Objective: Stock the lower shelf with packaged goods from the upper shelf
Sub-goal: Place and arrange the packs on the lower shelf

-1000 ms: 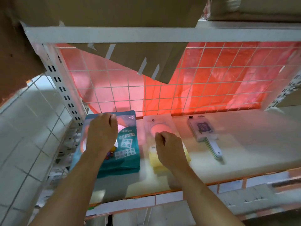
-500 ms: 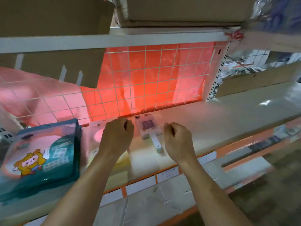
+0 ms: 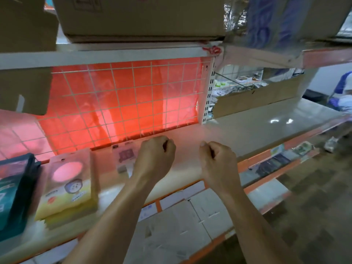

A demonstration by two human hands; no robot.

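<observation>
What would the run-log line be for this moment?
left hand: fisted, empty | right hand: fisted, empty | yellow pack: lying on shelf

A shop aisle: white metal shelving (image 3: 247, 130) edged with orange price-label strips (image 3: 266, 155) carried hang-hole retail packs (image 3: 70, 183) along its left end, a wire grid panel (image 3: 133, 96) stood behind, and cardboard stock cartons (image 3: 141, 16) sat on the shelf above

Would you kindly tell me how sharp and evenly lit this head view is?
Head view: red light glows through the mesh back, tinting the shelf; motion blur smears the yellow pack and teal pack at left; the left hand and right hand look sharper; two glare spots sit far right.
</observation>
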